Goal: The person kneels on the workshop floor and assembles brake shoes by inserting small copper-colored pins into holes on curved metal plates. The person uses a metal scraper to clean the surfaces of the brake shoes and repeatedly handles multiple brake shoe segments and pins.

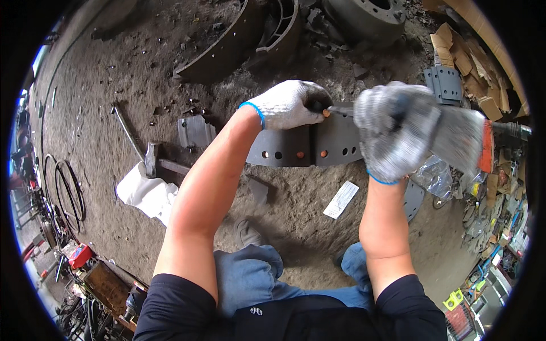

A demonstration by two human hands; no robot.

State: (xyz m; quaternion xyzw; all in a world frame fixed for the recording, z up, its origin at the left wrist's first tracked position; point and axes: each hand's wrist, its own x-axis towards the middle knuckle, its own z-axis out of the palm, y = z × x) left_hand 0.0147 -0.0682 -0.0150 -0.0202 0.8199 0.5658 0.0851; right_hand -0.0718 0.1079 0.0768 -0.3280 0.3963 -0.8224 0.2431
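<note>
My left hand (293, 104), in a white knit glove with a blue cuff, is closed in a pinch at the far edge of a curved dark grey brake shoe. A copper-coloured rivet (326, 113) shows at its fingertips. Two drilled brake linings (335, 136) lie side by side on the shoe, with copper-coloured rivets (323, 153) in some near-edge holes. Smeared by motion, my gloved right hand (395, 128) is curled over the right part of the linings. A thin dark rod (342, 111) runs from it toward the rivet; what the fist grips is unclear.
On the left lie a hammer (151, 159), a metal bar (128, 132) and a white bag (142, 190). Brake shoes (224, 42) and a drum (369, 20) stand at the far side. A paper slip (341, 200), spare linings (446, 85) and torn cardboard (469, 62) are to the right.
</note>
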